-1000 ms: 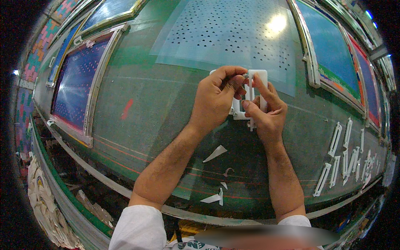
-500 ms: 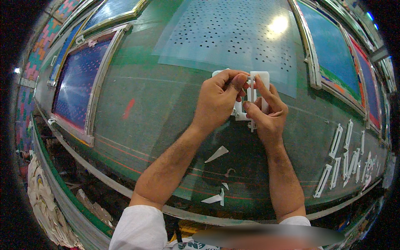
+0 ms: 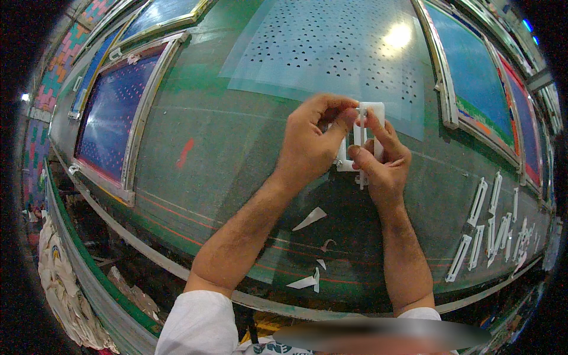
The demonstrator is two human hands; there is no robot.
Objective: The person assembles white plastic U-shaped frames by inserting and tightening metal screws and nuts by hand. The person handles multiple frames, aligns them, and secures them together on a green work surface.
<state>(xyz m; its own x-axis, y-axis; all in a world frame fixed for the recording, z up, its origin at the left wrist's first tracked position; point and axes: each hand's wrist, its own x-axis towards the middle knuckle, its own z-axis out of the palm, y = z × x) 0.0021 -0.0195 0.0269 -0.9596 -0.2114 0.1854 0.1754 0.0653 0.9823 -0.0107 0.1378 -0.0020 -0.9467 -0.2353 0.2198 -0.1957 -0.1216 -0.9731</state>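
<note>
Green worktable (image 3: 195, 195) below — both hands, left (image 3: 310, 142) and right (image 3: 381, 163), pinch a white slotted plastic piece (image 3: 370, 112).

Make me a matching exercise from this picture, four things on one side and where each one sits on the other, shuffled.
Things:
1. small white plastic piece
2. perforated clear sheet
3. dark blue framed screen
4. row of white cut-out strips

Places:
A. far left of the green table
B. right side of the table, near its front edge
C. pinched between left hand and right hand
D. lying flat beyond the hands

Pairs: 1-C, 2-D, 3-A, 4-B
</note>
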